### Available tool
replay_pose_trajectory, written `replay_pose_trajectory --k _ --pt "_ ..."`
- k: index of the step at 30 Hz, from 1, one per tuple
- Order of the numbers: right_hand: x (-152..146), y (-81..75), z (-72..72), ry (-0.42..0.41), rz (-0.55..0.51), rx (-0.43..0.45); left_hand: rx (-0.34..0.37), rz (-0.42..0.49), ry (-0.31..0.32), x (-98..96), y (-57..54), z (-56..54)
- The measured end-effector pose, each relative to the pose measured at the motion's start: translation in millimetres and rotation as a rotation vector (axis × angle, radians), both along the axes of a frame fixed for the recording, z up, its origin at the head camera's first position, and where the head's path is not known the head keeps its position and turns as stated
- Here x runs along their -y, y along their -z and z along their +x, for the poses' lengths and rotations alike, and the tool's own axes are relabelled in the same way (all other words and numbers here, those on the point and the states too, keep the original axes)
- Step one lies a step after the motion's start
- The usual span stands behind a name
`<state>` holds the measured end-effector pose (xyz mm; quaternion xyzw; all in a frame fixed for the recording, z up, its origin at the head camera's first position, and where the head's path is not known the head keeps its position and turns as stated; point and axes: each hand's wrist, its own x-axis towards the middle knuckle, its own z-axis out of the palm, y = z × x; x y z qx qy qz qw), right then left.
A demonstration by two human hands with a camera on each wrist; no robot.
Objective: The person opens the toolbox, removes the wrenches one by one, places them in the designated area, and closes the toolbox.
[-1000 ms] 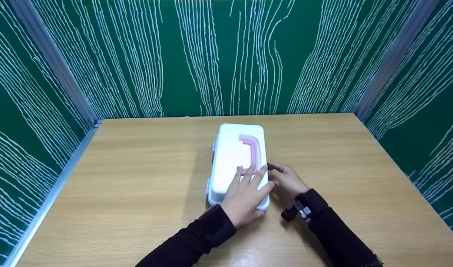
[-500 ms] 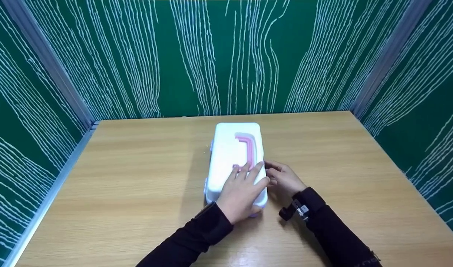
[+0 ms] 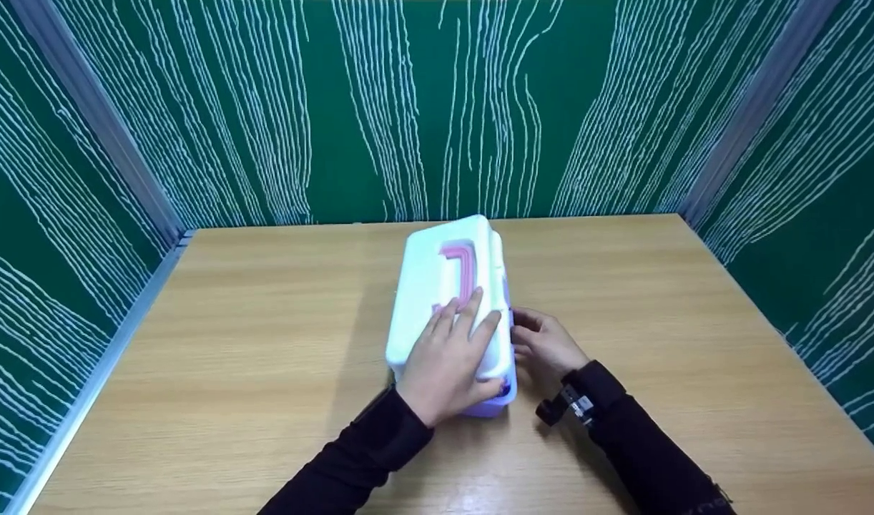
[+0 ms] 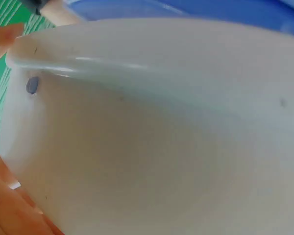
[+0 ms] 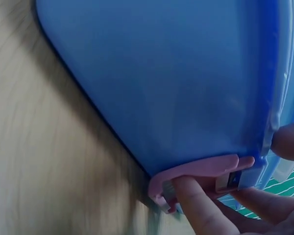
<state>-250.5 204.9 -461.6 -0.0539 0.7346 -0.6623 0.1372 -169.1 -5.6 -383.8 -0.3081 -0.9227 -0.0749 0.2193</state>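
Observation:
A storage box has a white lid (image 3: 426, 286) with a pink carrying handle (image 3: 468, 272) and a blue-purple base (image 3: 487, 409). Its lid is tilted, raised along the right side. My left hand (image 3: 444, 361) holds the lid near its front: the fingers are spread over the top and the thumb lies at the right edge. Beside the base, my right hand (image 3: 549, 345) grips the pink latch (image 5: 201, 169); one finger is in the latch and the thumb (image 5: 289, 141) touches the rim. What the box contains is hidden.
A wooden table (image 3: 265, 322) carries the box. Green panels with white wavy lines (image 3: 365, 107) enclose its back and sides, with grey posts (image 3: 752, 107) at the corners. A black wrist mount (image 3: 569, 406) is strapped to my right wrist.
The lid has gone from lying flat to tilted, its right side rising and shifting left with my left hand. My right hand has stayed at the latch side.

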Motion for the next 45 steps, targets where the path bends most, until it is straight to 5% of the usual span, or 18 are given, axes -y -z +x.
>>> replay_pose_trajectory --k 18,28,36,45 --pt "-0.2 -0.1 1.5 0.024 0.046 -0.032 -0.056 0.293 -0.038 28.8 -10.8 -0.4" --pt "-0.8 -0.3 1.6 -0.002 0.091 -0.052 0.133 0.554 -0.118 49.5 -16.8 -1.6" --pt "0.6 1.8 2.0 0.021 0.068 -0.051 0.166 0.730 -0.113 75.7 -12.6 -5.6" --pt "5.3 -0.6 0.4 0.041 0.064 -0.010 0.318 0.902 -0.191 111.1 -8.5 -3.7"
